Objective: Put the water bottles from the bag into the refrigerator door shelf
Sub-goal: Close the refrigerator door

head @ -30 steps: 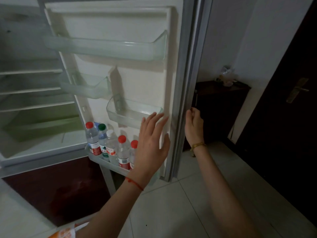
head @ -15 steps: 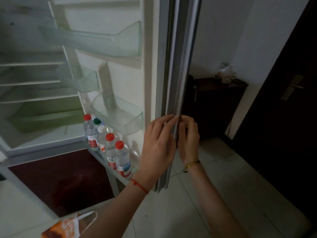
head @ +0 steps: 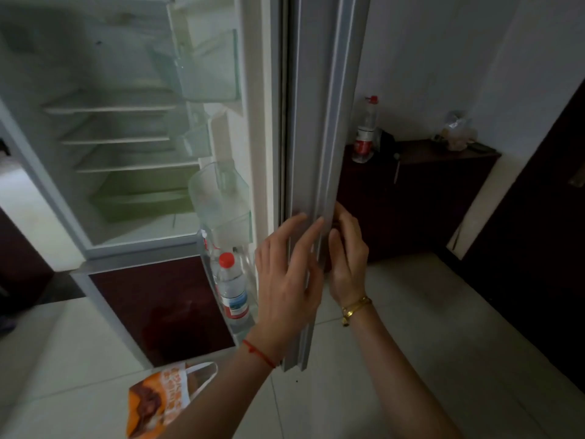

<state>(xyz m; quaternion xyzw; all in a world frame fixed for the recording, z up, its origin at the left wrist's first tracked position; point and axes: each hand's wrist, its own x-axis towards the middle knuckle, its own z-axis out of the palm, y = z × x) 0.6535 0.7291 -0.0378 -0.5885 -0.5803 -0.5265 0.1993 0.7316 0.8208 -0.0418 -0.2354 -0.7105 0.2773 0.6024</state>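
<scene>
Refrigerator interior point(head: 120, 160): shelves bare. Bag point(head: 161, 397) on floor at lower left, contents not visible. Door shelf point(head: 243, 327): one red-capped water bottle point(head: 232, 289) upright in it; any others hidden by door angle. Left hand point(head: 286, 280) flat on door edge point(head: 316, 153), fingers spread, gripping nothing. Right hand point(head: 346, 264) curled around the door's outer side. Judgement: loading looks finished; closing remains.

Refrigerator door point(head: 319, 122) edge-on before shelves
</scene>
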